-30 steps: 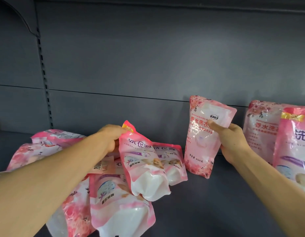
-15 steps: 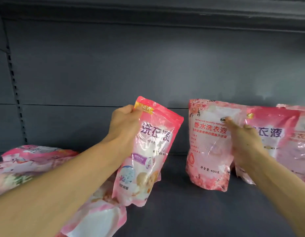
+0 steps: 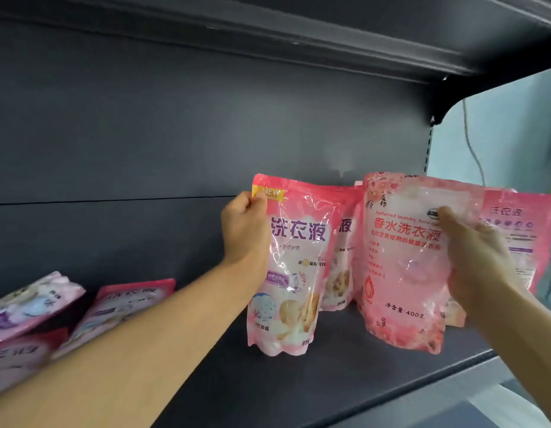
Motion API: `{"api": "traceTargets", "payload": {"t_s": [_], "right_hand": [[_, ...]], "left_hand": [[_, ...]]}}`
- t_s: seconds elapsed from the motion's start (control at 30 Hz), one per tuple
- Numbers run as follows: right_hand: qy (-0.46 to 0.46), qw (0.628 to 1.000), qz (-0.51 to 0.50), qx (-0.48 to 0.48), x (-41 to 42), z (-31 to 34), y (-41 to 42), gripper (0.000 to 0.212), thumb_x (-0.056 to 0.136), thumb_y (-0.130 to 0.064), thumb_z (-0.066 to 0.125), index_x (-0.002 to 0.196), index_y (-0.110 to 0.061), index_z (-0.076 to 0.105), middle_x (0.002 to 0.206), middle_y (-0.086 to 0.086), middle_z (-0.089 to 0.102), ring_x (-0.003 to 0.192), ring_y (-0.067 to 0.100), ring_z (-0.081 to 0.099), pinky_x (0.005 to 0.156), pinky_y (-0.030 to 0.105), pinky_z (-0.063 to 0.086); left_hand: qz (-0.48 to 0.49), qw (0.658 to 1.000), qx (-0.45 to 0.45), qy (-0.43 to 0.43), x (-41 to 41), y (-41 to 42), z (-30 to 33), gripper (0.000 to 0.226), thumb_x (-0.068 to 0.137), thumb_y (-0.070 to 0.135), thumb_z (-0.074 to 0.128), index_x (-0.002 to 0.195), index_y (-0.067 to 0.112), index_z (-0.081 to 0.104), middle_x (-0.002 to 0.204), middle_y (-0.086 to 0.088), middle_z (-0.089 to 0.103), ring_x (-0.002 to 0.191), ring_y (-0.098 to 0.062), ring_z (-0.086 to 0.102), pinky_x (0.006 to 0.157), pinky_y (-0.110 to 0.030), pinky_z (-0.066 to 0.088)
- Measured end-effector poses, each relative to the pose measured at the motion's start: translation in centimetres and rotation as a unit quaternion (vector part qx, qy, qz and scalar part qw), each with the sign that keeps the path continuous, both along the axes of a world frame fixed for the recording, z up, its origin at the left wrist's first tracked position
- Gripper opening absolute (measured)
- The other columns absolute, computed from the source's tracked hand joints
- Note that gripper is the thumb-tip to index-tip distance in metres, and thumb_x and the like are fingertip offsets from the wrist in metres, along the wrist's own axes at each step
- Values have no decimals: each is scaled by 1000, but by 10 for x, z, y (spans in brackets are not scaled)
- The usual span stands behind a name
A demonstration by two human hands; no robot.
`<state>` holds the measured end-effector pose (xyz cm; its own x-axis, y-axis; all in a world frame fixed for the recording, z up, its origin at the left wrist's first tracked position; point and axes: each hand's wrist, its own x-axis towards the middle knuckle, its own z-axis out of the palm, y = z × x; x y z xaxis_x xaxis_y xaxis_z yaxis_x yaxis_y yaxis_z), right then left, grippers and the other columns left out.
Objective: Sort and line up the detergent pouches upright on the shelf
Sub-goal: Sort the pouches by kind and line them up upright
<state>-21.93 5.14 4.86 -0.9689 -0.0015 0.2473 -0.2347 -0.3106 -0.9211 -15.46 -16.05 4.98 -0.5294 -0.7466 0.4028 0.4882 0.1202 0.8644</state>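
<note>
Left hand (image 3: 245, 230) grips a purple-print pouch (image 3: 291, 267), right hand (image 3: 475, 257) grips a flowered pouch (image 3: 404, 273); next, stand both in line

Dark grey back panel (image 3: 175, 134) under an upper shelf (image 3: 299, 35); pale wall (image 3: 499, 134) at right.

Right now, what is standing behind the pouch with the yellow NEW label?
Behind the NEW pouch, which the left hand grips, another pink pouch stands upright. Only its right part shows; the rest is covered.
</note>
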Motion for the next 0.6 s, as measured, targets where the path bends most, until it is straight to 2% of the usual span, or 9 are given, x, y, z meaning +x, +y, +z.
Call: {"api": "traceTargets", "payload": {"t_s": [0.07, 0.1, 0.2, 0.3, 0.4, 0.47, 0.5, 0.57, 0.6], "right_hand": [[-16, 1000, -22, 2, -12, -7, 12, 27, 93, -30, 55, 110, -9, 60, 96, 5, 70, 83, 16, 69, 76, 36, 57], [-20, 999, -27, 1, -18, -10, 16, 29, 93, -30, 55, 112, -10, 60, 100, 7, 70, 86, 18, 68, 75, 36, 57], [-25, 999, -22, -2, -33, -19, 21, 16, 93, -28, 54, 94, -14, 62, 97, 8, 69, 90, 23, 67, 70, 33, 57], [-5, 1000, -16, -7, -43, -24, 20, 16, 94, -24, 52, 98, -11, 61, 86, 5, 67, 85, 22, 66, 76, 35, 55], [34, 999, -34, 15, -47, -27, 16, 19, 94, -21, 53, 80, -14, 62, 74, 1, 65, 74, 19, 66, 76, 36, 56], [51, 998, -35, 28, -46, -30, 17, 25, 95, -23, 52, 73, -14, 62, 71, 4, 65, 71, 24, 68, 78, 46, 54], [58, 997, -35, 32, -47, -33, 17, 27, 95, -24, 52, 74, -11, 63, 72, 11, 66, 72, 30, 67, 81, 52, 51], [76, 995, -43, 53, -49, -40, 20, 33, 94, -25, 55, 82, 5, 60, 88, 33, 65, 85, 50, 61, 80, 66, 45], [89, 992, -46, 81, -50, -45, 21, 35, 92, -25, 57, 87, 10, 57, 95, 37, 61, 89, 54, 57, 75, 69, 44]], "left_hand": [[-15, 1000, 13, 0, -19, 16, -8, 30, 97, 19, 48, 68, 13, 52, 75, -7, 48, 70, -21, 40, 64, -36, 34], [-20, 1000, 14, 4, -27, 24, -12, 29, 97, 19, 47, 69, 13, 54, 74, -7, 48, 69, -21, 40, 63, -35, 34], [-9, 999, 19, 24, -47, 45, -21, 26, 98, 17, 45, 79, 5, 57, 68, -7, 41, 63, -17, 36, 60, -30, 33], [11, 999, 15, 37, -64, 56, -25, 32, 99, 16, 43, 67, 11, 44, 57, 6, 31, 51, -6, 27, 54, -20, 27], [29, 998, -4, 57, -73, 64, -30, 37, 99, 15, 40, 62, 17, 38, 51, 11, 28, 44, -3, 26, 46, -15, 26], [45, 996, -46, 62, -72, 68, -34, 31, 100, 16, 38, 69, 13, 41, 58, 7, 34, 49, -2, 30, 50, -14, 31], [47, 995, -68, 58, -69, 68, -36, 26, 100, 18, 39, 76, 12, 43, 63, 3, 40, 54, -4, 36, 55, -16, 35], [15, 995, -97, 34, -62, 66, -42, 10, 97, 20, 46, 88, 17, 48, 79, 1, 55, 70, -10, 53, 68, -24, 46], [-12, 994, -108, 6, -57, 65, -48, 4, 94, 19, 53, 95, 22, 49, 89, 3, 61, 81, -11, 60, 74, -28, 50]]}}
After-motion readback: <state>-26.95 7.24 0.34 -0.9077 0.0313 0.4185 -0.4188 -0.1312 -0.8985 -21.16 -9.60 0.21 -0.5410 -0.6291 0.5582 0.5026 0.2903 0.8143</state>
